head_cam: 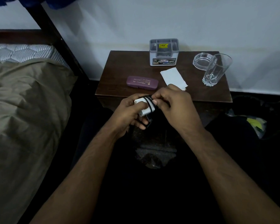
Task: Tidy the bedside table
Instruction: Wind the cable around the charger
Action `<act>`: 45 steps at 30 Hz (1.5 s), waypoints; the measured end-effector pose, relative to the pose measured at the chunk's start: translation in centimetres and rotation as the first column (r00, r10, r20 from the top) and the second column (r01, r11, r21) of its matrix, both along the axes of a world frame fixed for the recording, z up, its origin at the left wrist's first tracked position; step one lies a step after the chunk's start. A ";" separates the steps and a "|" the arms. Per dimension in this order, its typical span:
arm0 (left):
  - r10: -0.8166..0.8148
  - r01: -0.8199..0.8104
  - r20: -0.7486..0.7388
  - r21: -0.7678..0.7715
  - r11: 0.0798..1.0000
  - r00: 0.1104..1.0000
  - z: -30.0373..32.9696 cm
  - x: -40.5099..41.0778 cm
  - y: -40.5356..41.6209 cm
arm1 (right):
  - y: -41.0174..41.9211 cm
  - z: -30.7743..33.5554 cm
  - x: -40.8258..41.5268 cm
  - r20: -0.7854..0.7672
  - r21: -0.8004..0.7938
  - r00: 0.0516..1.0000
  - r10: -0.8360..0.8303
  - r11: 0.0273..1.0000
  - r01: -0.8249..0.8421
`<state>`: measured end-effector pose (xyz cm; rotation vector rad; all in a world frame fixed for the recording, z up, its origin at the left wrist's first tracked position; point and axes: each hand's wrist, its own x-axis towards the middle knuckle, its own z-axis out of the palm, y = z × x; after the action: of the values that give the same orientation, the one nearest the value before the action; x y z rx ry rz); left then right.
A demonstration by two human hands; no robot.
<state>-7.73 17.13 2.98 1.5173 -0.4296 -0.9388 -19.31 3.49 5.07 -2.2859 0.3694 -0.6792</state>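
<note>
In front of the dark wooden bedside table [120, 71], my left hand [128, 113] grips a white charger block [145, 107]. A black cable [149, 102] is wound around the block in a few loops, and a loop hangs below it. My right hand [173, 105] pinches the cable against the block's right side. On the table lie a maroon glasses case [142, 82] and a white folded paper [174, 78]. A grey desk organiser [164, 51] stands at the back. A tall clear glass [217, 69] stands at the right, in front of a glass ashtray [200, 61].
A bed with an olive blanket [26, 107] and a dark frame post [55, 41] fills the left side. A white wall runs behind the table. A crumpled bag with yellow inside [255, 123] lies on the dark floor at the right.
</note>
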 end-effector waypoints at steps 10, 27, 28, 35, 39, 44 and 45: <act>0.119 -0.120 -0.019 -0.050 0.992 0.993 -0.4 0.4 0.2 | 2.5 0.3 0.8 -0.166 -0.300 0.985 -0.042 0.954 -0.010; 0.129 -0.123 0.107 -0.067 0.990 0.986 -1.0 0.1 0.2 | 3.3 -0.2 1.3 -0.169 -0.206 0.977 -0.127 0.974 0.091; 0.135 -0.127 0.117 -0.066 0.990 0.984 -1.1 0.1 0.2 | 3.3 -0.3 1.3 -0.166 -0.182 0.978 -0.128 0.978 0.098; 0.138 -0.137 0.183 -0.019 0.990 0.973 -1.4 0.2 0.1 | 2.7 -0.2 1.6 -0.274 -0.355 0.952 -0.135 0.934 0.030; 0.160 -0.178 0.253 0.047 0.983 0.954 -1.6 0.2 0.0 | 4.1 0.2 2.1 -0.342 -0.596 0.907 -0.247 0.803 -0.006; 0.205 -0.240 0.238 0.124 0.963 0.949 -1.9 0.1 -0.2 | 5.0 0.3 2.2 -0.355 -0.621 0.884 -0.305 0.783 0.021; 0.218 -0.253 0.237 0.130 0.959 0.947 -1.9 0.2 -0.2 | 5.1 0.3 2.2 -0.350 -0.621 0.887 -0.302 0.783 0.022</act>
<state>-7.57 16.93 1.05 1.7844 -0.3267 -0.6301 -17.06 8.56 5.39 -3.0669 0.6471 -0.3876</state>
